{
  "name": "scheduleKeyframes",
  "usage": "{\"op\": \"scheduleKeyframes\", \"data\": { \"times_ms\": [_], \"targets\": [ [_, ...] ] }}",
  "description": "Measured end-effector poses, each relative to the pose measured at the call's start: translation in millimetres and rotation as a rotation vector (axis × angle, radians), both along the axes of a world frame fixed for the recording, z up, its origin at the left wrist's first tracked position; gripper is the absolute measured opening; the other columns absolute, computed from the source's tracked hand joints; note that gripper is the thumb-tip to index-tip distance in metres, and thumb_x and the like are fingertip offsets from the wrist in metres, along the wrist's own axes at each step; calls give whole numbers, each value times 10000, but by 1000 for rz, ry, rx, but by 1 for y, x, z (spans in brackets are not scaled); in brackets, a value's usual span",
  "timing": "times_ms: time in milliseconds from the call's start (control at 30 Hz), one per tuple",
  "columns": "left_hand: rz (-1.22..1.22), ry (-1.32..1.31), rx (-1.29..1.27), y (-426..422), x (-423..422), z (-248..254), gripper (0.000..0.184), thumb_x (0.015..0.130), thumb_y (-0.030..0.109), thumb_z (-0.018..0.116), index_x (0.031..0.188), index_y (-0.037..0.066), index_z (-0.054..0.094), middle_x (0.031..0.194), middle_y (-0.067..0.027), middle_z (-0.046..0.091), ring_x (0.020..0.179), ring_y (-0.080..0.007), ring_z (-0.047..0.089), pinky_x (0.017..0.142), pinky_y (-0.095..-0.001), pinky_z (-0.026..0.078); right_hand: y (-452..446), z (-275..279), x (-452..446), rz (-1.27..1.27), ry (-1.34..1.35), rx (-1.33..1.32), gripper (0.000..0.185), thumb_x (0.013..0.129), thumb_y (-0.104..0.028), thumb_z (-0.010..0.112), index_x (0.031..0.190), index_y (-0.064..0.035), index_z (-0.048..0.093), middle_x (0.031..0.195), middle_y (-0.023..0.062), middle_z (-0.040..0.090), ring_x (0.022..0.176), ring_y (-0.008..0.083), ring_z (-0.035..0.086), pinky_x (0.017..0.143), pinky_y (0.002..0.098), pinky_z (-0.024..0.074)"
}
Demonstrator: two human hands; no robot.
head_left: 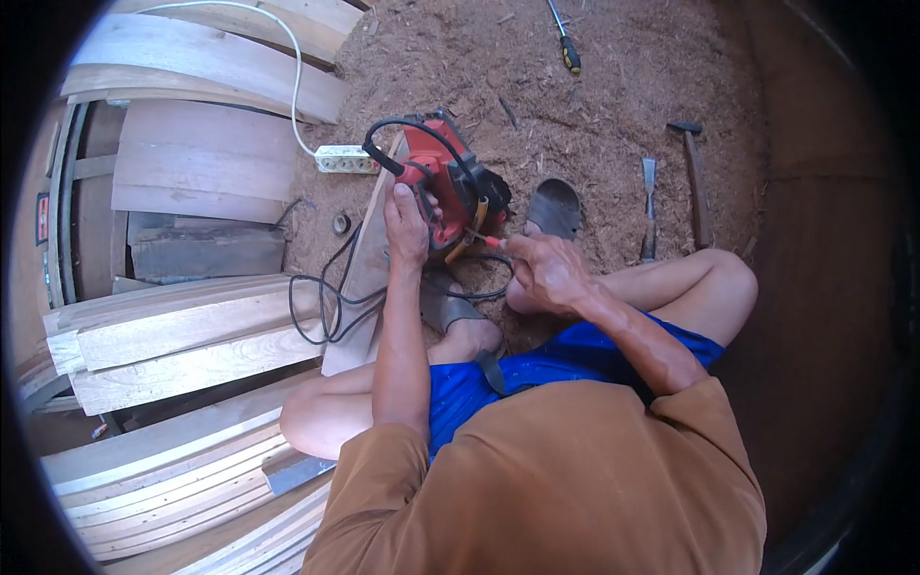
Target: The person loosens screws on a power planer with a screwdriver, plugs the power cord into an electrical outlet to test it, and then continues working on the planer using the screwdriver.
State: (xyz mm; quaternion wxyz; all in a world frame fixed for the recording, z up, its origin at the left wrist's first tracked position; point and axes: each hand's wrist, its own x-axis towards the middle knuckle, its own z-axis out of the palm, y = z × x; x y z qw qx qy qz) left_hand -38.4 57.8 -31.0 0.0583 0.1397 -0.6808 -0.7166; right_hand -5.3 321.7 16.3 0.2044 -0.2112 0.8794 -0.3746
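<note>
A red and black electric planer (pixel 450 172) rests tilted in front of my lap, partly on a narrow wooden board (pixel 360 251). My left hand (pixel 406 225) is closed around the planer's handle side and steadies it. In my right hand (pixel 551 268) is a small screwdriver with a red handle (pixel 493 241), pointing left at the planer's near side. A thin yellowish-brown strip (pixel 480 213) sticks out at that side; its exact kind is unclear. Whether the screwdriver's tip touches the planer or the strip is too small to tell. The planer's black cord (pixel 335 297) loops beside my left forearm.
A white power strip (pixel 347 159) lies left of the planer. Stacked planks (pixel 192 335) fill the left side. On the shavings-covered ground are a yellow-black screwdriver (pixel 571 56), a chisel (pixel 650 206), a hammer (pixel 697 182) and a sandal (pixel 555 206).
</note>
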Motion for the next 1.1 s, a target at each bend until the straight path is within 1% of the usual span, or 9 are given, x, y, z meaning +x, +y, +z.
{"op": "scheduleKeyframes", "data": {
  "times_ms": [67,167,333,433,533,733,933,1000,1100],
  "targets": [
    [18,22,-15,5,-1,6,353,1106,369,548,1261,52,568,869,-26,637,706,-97,635,639,-260,540,8,3,-7,63,-13,-59,338,923,-142,632,1246,-107,726,1001,245,740,964,438,716,824,522,557],
    [5,7,-417,8,1,10,365,1011,241,691,1291,45,564,920,-48,666,757,-107,656,687,-276,552,43,25,-20,100,-55,-235,354,929,-119,629,1270,-76,713,1054,245,741,1030,430,709,895,493,555],
    [-23,-73,-351,15,0,16,480,922,119,742,1361,54,558,1003,-68,704,864,-168,697,808,-328,566,111,68,-31,-229,-316,-247,331,936,-129,644,1252,-48,703,1207,203,729,1132,415,683,992,490,533],
    [-115,46,-436,27,-5,19,500,909,77,735,1378,51,564,1060,-81,724,941,-196,714,868,-345,564,127,49,-38,-298,159,215,352,952,-135,657,1291,-39,678,1246,226,708,1182,407,654,1053,477,493],
    [-215,181,-456,42,-10,31,500,894,46,736,1372,65,589,1102,-97,737,997,-198,719,900,-353,563,114,68,-55,-299,413,-56,380,975,-181,654,1322,-25,664,1295,260,678,1253,407,620,1102,480,454],
    [-591,42,-678,62,-17,67,501,861,128,773,1344,140,640,1103,-148,760,1029,-283,753,898,-401,581,47,126,-91,-137,434,-106,492,1002,-278,664,1391,20,616,1302,260,673,1201,366,670,1022,436,521],
    [-1020,248,-1006,81,-22,110,447,780,281,858,1167,133,691,1058,-113,761,1027,-357,719,849,-473,571,15,100,-98,174,-239,-102,597,1047,-366,641,1423,90,560,1383,260,656,1174,346,681,999,425,536],
    [-1050,272,-995,82,-21,128,473,765,291,872,1161,112,685,1049,-116,759,1054,-358,707,866,-469,565,9,83,-84,47,-410,-357,509,1072,-365,602,1375,42,574,1030,144,714,697,142,666,618,339,551],
    [-1103,170,-1171,83,-19,136,464,763,272,871,1151,91,692,1030,-137,755,1050,-382,701,879,-476,558,6,70,-75,-135,-514,-542,536,1072,-379,608,1407,32,530,1050,110,700,673,121,632,610,315,536]
  ]
}}
